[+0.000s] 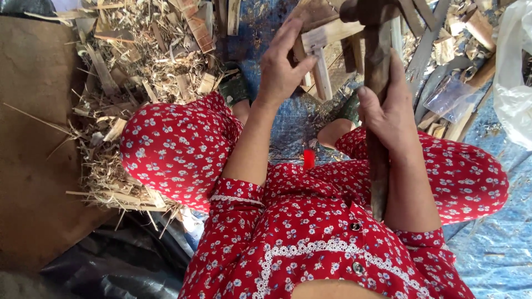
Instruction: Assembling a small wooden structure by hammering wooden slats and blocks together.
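My right hand (pixel 391 108) is closed around the long dark wooden handle of a hammer-like tool (pixel 378 83), whose dark head sits at the top of the view. My left hand (pixel 281 66) rests on a small frame of pale wooden slats (pixel 323 44), fingers spread over one slat. I sit with knees apart in a red flowered dress (pixel 177 149), the frame standing between my feet on a blue tarp (pixel 288 124).
A heap of wood shavings and offcuts (pixel 144 61) lies to the left. Brown board (pixel 33 138) covers the far left. More wood scraps (pixel 454 44) and a clear plastic bag (pixel 512 72) lie at the right. A small red object (pixel 308 159) sits between my legs.
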